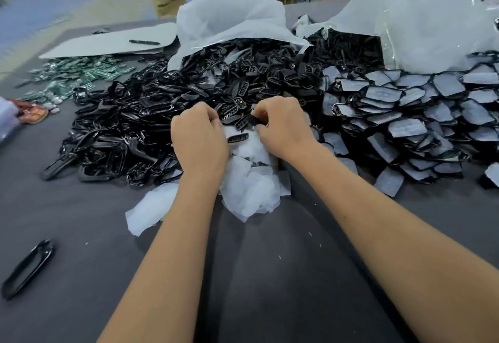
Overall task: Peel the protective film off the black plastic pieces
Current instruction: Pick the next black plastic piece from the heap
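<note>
Grey cloth covers the bench (270,275). Near left on it, a lone black frame piece (28,267) lies flat. Both bare forearms reach in from the near edge. Loose sheets of white film (251,188) lie crumpled beneath and between the wrists.

Left hand (198,137): fingers curled under, knuckles up, over the film heap; what they hold is hidden, so its grip cannot be told. Right hand (283,126): fingers curled and pinching a small black plastic piece (253,120) at the fingertips, just above the film.

Beyond the hands, a big heap of glossy black pieces (129,126) spreads left and centre. To the right, a heap of film-covered pieces (421,115), pale faces up, overlapping.

Farther off, two white plastic bags (229,18) lie open toward the heaps. Far left, green circuit boards (78,72) scattered beside a pale flat board (108,42) with a dark pen-like thing on it. Background blurred.
</note>
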### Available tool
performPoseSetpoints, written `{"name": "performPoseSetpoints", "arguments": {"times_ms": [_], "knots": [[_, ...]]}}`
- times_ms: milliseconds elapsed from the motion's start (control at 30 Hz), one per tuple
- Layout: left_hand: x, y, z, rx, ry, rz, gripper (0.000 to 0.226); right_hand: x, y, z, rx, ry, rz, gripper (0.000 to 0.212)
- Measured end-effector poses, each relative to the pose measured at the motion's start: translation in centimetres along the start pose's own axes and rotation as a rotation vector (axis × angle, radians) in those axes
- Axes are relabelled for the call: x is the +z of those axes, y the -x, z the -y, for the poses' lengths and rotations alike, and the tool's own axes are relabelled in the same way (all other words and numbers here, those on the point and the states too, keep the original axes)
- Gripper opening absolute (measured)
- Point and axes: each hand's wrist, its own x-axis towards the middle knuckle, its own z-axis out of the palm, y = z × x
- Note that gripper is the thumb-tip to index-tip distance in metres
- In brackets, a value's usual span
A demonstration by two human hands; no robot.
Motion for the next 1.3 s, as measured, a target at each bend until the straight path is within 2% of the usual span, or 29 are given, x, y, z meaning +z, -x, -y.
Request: {"name": "performPoseSetpoints", "arguments": {"times_ms": [67, 133, 167, 233, 333, 433, 700, 867, 1000, 1200, 1300], "knots": [[-0.4, 0.2, 0.0, -0.063, 0.139, -0.024, 0.01, 0.7, 1.0, 0.6, 0.121, -0.427, -0.051, 0.011], [-0.7, 0.6, 0.2, -0.125, 0.253, -0.017, 0.023, 1.3, 2.0, 0.8, 0.252, -0.948, -0.005, 0.016], [-0.7, 0.8, 0.4, -0.156, 0.297, -0.011, 0.03, 1.5, 2.3, 0.7, 0.27, -1.117, 0.019, 0.019], [-0.9, 1.5, 0.6, -0.19, 0.368, 0.02, 0.046, 1.8, 2.8, 0.5, 0.244, -1.234, 0.036, 0.024], [-0.8, 2.3, 0.5, -0.107, 0.378, 0.101, 0.06, 1.8, 3.0, 0.3, 0.185, -1.282, 0.035, 0.029], [-0.7, 2.2, 0.5, -0.019, 0.389, 0.094, 0.056, 1.7, 3.3, 0.2, 0.141, -1.3, 0.081, 0.03], [-0.5, 2.4, 0.9, -0.091, 0.636, 0.074, 0.028, 1.7, 3.5, 0.0, 0.071, -1.373, 0.115, 0.034], [-0.6, 2.3, 1.1, -0.195, 0.754, 0.069, 0.019, 1.7, 3.7, 0.2, 0.119, -1.353, 0.095, 0.023], [-0.7, 2.2, 1.2, -0.253, 0.862, 0.066, 0.018, 1.5, 3.7, 0.2, 0.148, -1.39, 0.129, 0.015], [-0.2, 1.7, 1.5, -0.296, 0.954, 0.037, 0.011, 1.4, 3.7, 0.1, 0.159, -1.421, 0.141, 0.029], [-0.1, 1.5, 1.6, -0.333, 1.035, 0.049, 0.023, 1.5, 3.6, 0.1, 0.17, -1.431, 0.125, 0.024]]}}
